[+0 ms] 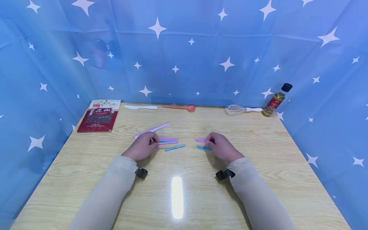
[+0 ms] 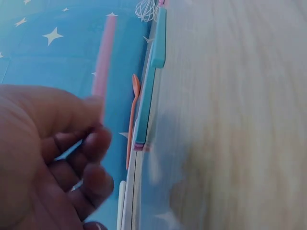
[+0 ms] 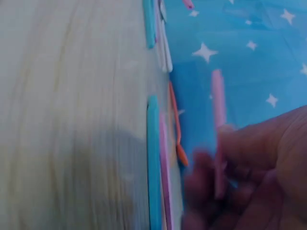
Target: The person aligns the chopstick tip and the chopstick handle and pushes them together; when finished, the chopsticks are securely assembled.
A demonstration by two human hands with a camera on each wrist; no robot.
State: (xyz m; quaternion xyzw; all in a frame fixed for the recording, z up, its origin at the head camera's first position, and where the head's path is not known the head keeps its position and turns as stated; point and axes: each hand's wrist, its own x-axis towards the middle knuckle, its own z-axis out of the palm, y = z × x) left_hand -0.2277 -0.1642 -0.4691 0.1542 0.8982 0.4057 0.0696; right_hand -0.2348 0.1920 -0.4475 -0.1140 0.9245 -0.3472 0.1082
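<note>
My left hand (image 1: 143, 146) pinches a slim pink plastic stick (image 2: 104, 57) between thumb and fingertips, raised above the table in the left wrist view. Around that hand lie more sticks: a pink and white pair (image 1: 156, 128) behind it, a few pink and blue ones by the fingers, and a single blue stick (image 1: 175, 147) to their right. Another pink stick (image 3: 218, 96) is pinched by my right hand (image 1: 222, 147), blurred in the right wrist view. Blue sticks (image 1: 203, 147) lie just under the right fingers, with a pink one (image 3: 165, 167) alongside.
Along the back edge are a red spice bag (image 1: 99, 116), a white knife (image 1: 141, 107), an orange spoon (image 1: 189, 108), a whisk (image 1: 237, 109) and an oil bottle (image 1: 274, 102). A star-patterned blue curtain (image 1: 184, 54) surrounds the wooden table (image 1: 207, 198).
</note>
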